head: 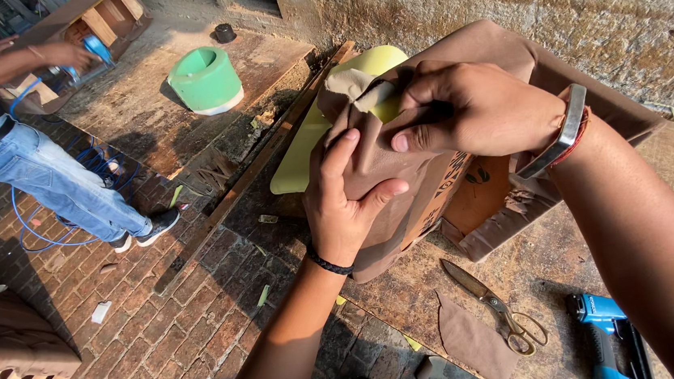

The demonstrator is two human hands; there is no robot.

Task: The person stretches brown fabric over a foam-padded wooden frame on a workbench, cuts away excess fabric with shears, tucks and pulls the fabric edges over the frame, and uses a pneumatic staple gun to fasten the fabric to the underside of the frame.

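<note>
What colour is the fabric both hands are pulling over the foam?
Brown; the fabric is stretched over pale yellow-green foam, seen clearly in the head view.

1. Strong daylight fills the view; the scene is bright and contrast is high.
2. Light seems to come from about 2 o'clock, since shadows fall toward 8 o'clock.
3. The wall at 1 o'clock is washed pale, close to glare.
4. The co-worker at 10 o'clock throws a dark shadow on the brick floor (edges fairly crisp).
5. The left hand and right hand are sunlit, with deep shadow between the fingers.
6. Focus is sharp across most of the frame; no motion blur is evident.
7. Wide-angle distortion bends lines at the edges, most at 9 o'clock and 3 o'clock.
</note>
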